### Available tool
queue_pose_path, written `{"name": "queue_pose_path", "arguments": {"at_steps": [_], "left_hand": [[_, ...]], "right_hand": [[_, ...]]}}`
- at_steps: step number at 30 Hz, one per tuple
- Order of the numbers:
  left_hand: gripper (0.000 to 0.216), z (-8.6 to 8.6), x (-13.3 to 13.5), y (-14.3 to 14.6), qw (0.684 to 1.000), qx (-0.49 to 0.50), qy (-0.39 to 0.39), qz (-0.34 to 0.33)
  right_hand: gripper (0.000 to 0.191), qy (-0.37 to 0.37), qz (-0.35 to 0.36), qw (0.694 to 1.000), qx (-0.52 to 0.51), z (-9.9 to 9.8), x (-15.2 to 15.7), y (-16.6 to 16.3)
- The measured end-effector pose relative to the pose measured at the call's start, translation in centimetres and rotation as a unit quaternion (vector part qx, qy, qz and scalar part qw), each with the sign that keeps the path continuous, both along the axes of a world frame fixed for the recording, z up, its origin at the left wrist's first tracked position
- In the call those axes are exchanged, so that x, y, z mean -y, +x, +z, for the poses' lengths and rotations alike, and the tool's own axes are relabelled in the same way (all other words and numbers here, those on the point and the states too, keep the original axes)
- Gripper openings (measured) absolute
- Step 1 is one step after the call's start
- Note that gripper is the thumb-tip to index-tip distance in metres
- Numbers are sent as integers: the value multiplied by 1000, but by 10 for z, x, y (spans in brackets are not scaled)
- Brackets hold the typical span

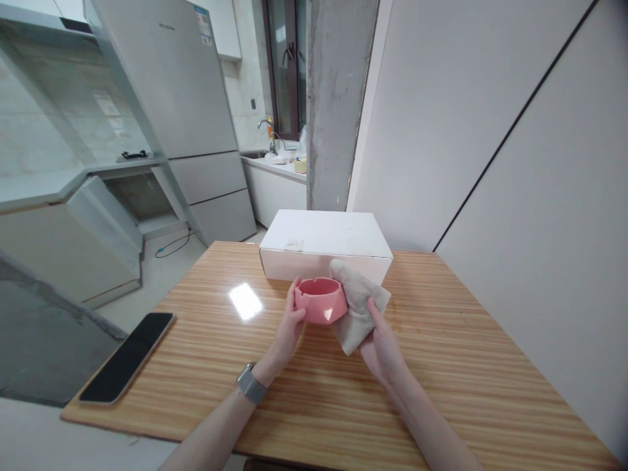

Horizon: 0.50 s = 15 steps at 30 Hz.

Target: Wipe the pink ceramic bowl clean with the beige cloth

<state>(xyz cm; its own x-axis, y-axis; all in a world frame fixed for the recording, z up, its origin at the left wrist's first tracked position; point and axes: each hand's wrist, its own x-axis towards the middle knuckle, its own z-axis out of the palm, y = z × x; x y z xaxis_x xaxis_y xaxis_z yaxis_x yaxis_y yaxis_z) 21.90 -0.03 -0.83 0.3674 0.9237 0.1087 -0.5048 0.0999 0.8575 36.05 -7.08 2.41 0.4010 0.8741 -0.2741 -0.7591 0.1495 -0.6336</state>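
Note:
A pink ashtray (pixel 321 307) with notches in its rim and faceted sides is held above the table, its opening facing up. My left hand (pixel 291 320) grips it by the left side, thumb in front and fingers behind. A folded grey cloth (pixel 357 307) is in my right hand (pixel 380 343), with the thumb on top of it and the other fingers mostly hidden beneath. The cloth lies against the right side of the ashtray. A watch with a grey band (pixel 252 384) sits on my left wrist.
Behind my hands, a closed white box (pixel 326 235) stands on the wood-grain table (pixel 461 366). A dark flat device like a phone or tablet (pixel 128 358) lies at the table's left edge. A white wall (pixel 495 163) borders the right side; a fridge (pixel 161 85) stands beyond.

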Motion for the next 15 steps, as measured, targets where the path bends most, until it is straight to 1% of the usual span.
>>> {"name": "queue_pose_path", "arguments": {"at_steps": [1,3,5,8,12,15], "left_hand": [[72,-2,-1,0,1000,7,-14,-15],[70,-5,-2,-2,999,1,-18,-35],[68,-6,-1,-4,999,-9,7,-39],[72,-3,2,-8,998,-29,52,-32],[79,0,2,-10,995,-46,81,-26],[81,1,2,-10,995,-40,85,-30]], "right_hand": [[38,2,-3,1000,-1,0,-1,2],[38,4,-9,1000,-5,-1,-2,5],[36,5,-18,1000,-9,-1,-3,7],[33,6,-26,1000,-17,-1,-3,9],[34,1,-1,1000,-15,1,-1,8],[37,-1,30,1000,-7,2,0,5]]}}
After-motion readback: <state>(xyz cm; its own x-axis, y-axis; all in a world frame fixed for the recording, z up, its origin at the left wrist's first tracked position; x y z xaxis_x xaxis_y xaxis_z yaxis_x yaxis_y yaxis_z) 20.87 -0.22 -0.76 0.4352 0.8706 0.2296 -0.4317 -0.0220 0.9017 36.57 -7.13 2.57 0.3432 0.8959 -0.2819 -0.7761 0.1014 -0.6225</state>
